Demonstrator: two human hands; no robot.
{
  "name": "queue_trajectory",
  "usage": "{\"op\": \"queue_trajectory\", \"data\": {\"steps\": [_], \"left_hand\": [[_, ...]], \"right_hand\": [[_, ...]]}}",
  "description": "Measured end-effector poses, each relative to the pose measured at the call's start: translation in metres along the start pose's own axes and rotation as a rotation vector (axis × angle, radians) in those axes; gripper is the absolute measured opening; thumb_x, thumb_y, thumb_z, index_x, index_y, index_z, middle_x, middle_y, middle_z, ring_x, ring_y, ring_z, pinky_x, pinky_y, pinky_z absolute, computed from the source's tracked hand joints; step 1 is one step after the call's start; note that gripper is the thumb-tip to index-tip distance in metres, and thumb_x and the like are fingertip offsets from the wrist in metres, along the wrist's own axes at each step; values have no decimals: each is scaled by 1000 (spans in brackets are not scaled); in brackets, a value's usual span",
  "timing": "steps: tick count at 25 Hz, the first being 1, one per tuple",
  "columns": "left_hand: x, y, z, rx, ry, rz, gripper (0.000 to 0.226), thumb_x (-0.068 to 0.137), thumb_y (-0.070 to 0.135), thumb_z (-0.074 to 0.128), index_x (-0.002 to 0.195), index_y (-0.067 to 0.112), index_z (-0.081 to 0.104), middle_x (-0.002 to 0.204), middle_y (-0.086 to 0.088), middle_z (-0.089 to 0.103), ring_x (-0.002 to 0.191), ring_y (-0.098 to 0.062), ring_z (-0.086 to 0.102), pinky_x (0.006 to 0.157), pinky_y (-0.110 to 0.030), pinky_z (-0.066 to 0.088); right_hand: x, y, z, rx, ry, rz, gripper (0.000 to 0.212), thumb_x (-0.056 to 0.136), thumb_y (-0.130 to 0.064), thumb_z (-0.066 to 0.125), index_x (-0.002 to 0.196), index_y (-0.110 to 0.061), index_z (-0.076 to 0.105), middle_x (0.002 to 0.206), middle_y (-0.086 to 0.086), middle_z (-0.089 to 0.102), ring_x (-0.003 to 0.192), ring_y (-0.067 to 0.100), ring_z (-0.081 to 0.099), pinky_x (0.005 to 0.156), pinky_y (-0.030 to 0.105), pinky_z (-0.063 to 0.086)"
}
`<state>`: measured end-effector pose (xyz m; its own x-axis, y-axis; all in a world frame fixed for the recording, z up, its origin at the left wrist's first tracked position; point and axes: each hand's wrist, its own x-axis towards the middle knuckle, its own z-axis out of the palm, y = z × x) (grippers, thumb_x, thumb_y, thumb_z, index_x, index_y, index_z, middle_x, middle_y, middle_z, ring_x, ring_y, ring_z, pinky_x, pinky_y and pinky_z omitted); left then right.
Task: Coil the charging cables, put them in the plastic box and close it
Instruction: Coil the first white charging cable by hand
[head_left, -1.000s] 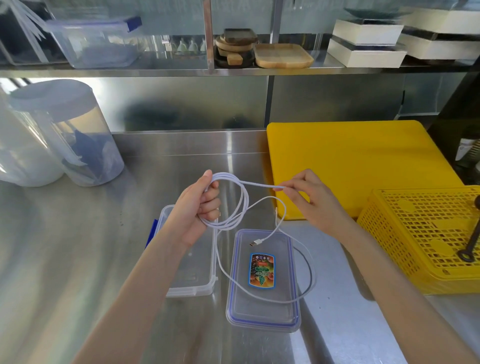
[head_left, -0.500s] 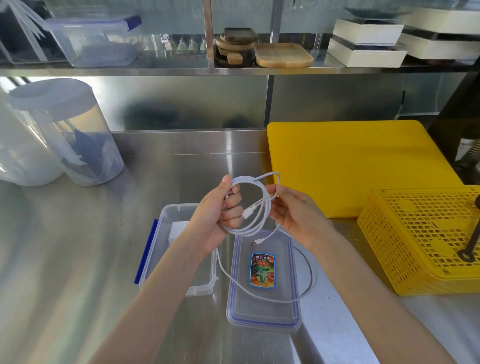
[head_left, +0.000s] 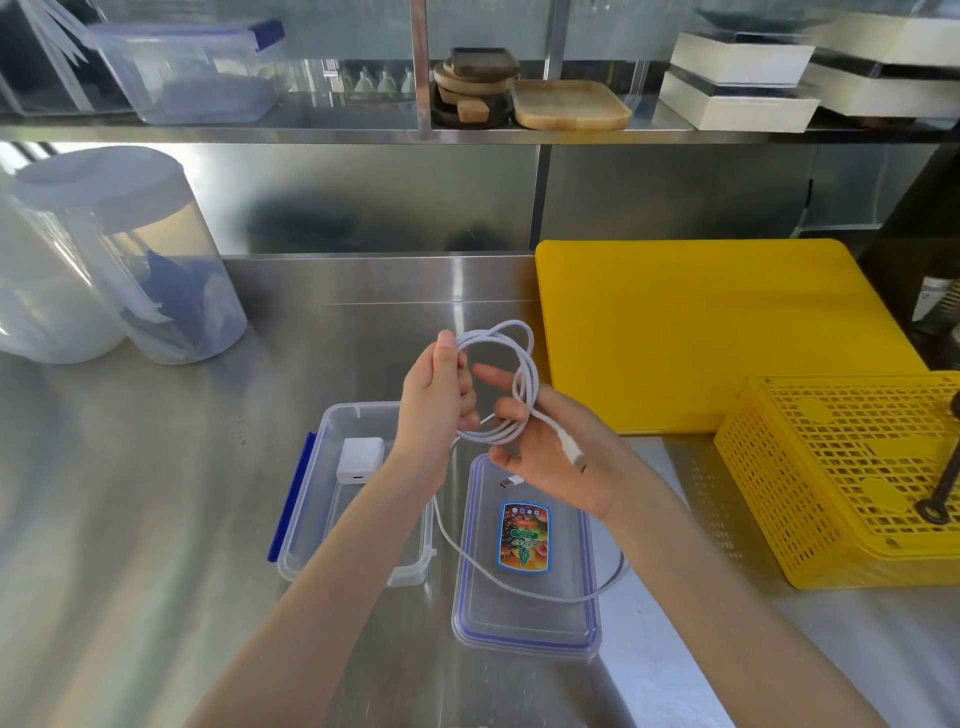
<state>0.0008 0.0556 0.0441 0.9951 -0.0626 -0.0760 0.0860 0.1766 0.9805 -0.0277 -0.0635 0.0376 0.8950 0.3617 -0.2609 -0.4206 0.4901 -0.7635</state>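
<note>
A white charging cable (head_left: 506, 332) is looped into a coil held above the counter. My left hand (head_left: 434, 410) grips the coil's left side. My right hand (head_left: 550, 447) has its fingers through the coil from the right, and one plug (head_left: 571, 451) lies across its palm. A second white cable (head_left: 519, 584) trails over the clear lid (head_left: 524, 623), which lies flat with a colourful sticker. The clear plastic box (head_left: 311, 519) with blue clips stands open to the left of the lid, with a white charger block (head_left: 359, 460) inside.
A yellow cutting board (head_left: 701, 332) lies at the back right. A yellow perforated basket (head_left: 841, 478) sits at the right edge. Two clear jars (head_left: 130, 260) stand at the back left. A shelf above holds a plastic container, wooden trays and white boxes.
My right hand has moved in from the right to the coil and pushed its fingers through it. The coil has gained loops and the plug end now rests on my right palm.
</note>
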Motion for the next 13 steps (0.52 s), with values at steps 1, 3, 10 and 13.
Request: {"op": "queue_trajectory", "data": {"steps": [1, 3, 10, 13], "left_hand": [[1, 0, -1, 0, 24, 2, 38, 98, 31, 28, 65, 17, 38, 38, 11, 30, 32, -3, 24, 34, -13, 25], [2, -3, -3, -1, 57, 5, 38, 98, 31, 28, 65, 16, 38, 41, 11, 29, 32, -3, 23, 34, -13, 25], [7, -7, -8, -217, 48, -39, 39, 99, 32, 27, 65, 16, 36, 41, 10, 26, 34, -4, 20, 35, -14, 22], [12, -5, -13, -342, 90, -32, 39, 99, 32, 26, 65, 16, 37, 37, 10, 27, 32, -3, 20, 33, -14, 21]], "right_hand": [[1, 0, 1, 8, 15, 10, 41, 93, -43, 32, 107, -18, 63, 52, -7, 46, 63, 9, 43, 69, 27, 32], [1, 2, 3, -170, 50, -15, 37, 93, -44, 35, 102, -20, 62, 59, -6, 49, 71, 12, 47, 73, 28, 35], [0, 11, -3, -581, 163, -171, 27, 90, -16, 51, 117, -22, 55, 74, 1, 48, 55, 4, 43, 56, 15, 41], [-1, 13, -8, -775, 225, -212, 26, 93, -17, 45, 113, -13, 61, 69, 5, 57, 44, 5, 37, 48, 17, 36]]}}
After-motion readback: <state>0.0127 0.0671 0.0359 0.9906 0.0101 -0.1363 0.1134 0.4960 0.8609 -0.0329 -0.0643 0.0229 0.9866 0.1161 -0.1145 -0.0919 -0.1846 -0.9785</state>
